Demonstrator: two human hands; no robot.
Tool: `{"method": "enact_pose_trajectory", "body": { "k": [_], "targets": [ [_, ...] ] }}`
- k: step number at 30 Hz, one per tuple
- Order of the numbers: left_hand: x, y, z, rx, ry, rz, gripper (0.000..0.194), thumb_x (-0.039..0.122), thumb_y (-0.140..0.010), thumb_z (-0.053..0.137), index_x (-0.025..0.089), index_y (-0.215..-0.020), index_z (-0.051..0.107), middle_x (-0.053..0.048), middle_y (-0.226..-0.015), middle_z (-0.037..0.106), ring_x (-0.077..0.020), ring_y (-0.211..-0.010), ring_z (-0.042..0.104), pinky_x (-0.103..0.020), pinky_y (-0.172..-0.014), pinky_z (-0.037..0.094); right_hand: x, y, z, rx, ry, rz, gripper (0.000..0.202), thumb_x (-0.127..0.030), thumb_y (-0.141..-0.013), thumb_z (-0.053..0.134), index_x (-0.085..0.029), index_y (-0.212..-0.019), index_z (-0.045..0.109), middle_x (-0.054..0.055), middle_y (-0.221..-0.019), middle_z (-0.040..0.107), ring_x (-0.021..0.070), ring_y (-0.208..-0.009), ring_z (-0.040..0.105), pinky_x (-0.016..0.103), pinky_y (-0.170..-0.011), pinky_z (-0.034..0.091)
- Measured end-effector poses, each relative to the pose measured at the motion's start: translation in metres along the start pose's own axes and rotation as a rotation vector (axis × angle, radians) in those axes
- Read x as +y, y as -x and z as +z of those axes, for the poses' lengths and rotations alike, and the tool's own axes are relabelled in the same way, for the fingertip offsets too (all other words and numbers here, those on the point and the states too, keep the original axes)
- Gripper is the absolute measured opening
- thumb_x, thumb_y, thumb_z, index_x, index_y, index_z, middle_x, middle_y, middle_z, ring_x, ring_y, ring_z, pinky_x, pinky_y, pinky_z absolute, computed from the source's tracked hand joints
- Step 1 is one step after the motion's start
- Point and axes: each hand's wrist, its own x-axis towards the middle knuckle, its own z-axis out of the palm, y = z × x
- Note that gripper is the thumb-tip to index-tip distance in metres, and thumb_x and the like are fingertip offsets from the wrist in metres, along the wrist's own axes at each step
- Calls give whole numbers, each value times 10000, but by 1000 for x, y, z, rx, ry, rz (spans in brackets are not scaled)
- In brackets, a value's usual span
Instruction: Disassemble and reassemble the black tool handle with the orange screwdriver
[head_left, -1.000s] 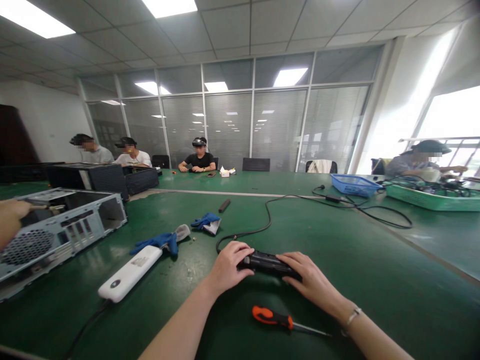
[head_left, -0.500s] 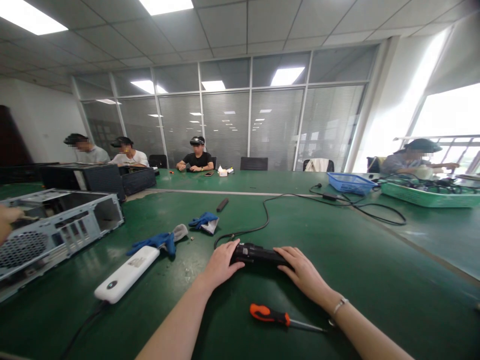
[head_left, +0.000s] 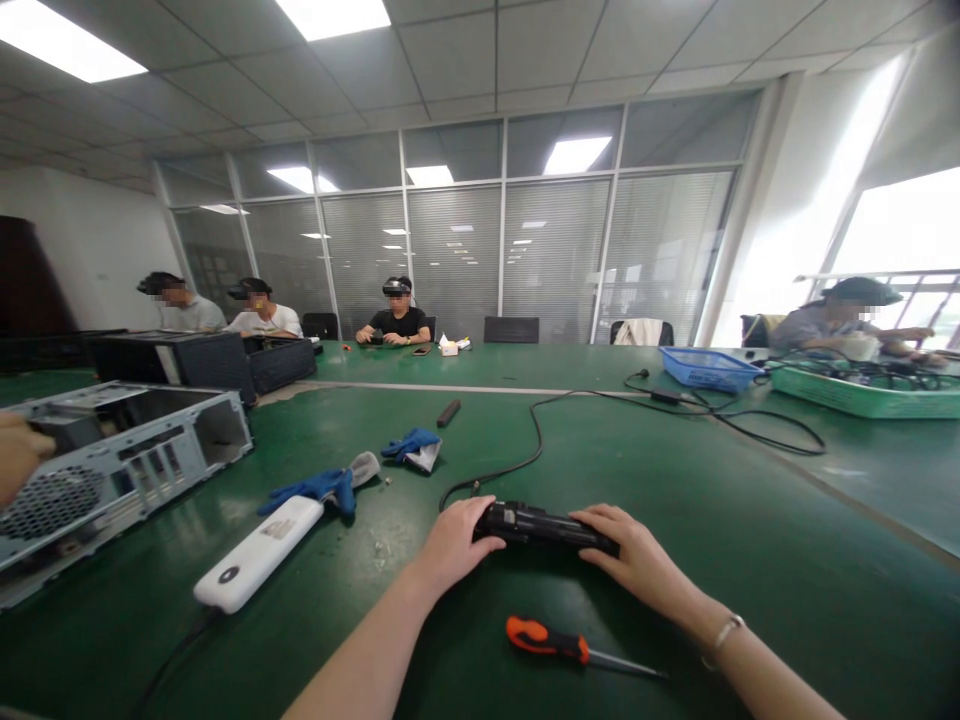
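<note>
Head view showed one long black device (head_left: 544, 524) at the middle front of the green table (head_left: 757, 560), between the two hands; to handle it well, in my judgement, both ends needed even support, with light pressure, and the black cable (head_left: 535, 425) beyond it needed to lie slack; the orange-and-black screwdriver (head_left: 547, 640) lay near, on the person's side, so the wrists should better avoid its tip. Left hand (head_left: 452, 545) grasped the left end, with thumb on the near side; right hand (head_left: 634, 555) grasped the right end, fingers over its top; both grips were open only as wide as the device; how firmly they pressed, I could not tell.
</note>
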Motion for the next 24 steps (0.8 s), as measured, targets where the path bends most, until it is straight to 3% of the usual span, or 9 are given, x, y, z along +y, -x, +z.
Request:
{"method": "enact_pose_trajectory", "body": {
  "k": [7,24],
  "targets": [
    [3,0,-2,22,11,-29,573,297,-752,695,200,-1288,516,-92,-1243,613,-267,-1127,576,-389,-992,430,-6,-1,2,59,34,-31,392,-340,-841,565,-248,-1221,590,63,-1178,621,236,-1069,546,377,-964,423],
    [-2,-4,-5,41,74,-69,587,298,-709,735,193,-1261,566,-98,-1270,603,-267,-1166,565,-382,-1026,411,-10,-3,6,33,39,-33,414,-327,-855,539,-244,-1261,557,74,-1208,606,235,-1089,565,387,-989,426]
  ]
}}
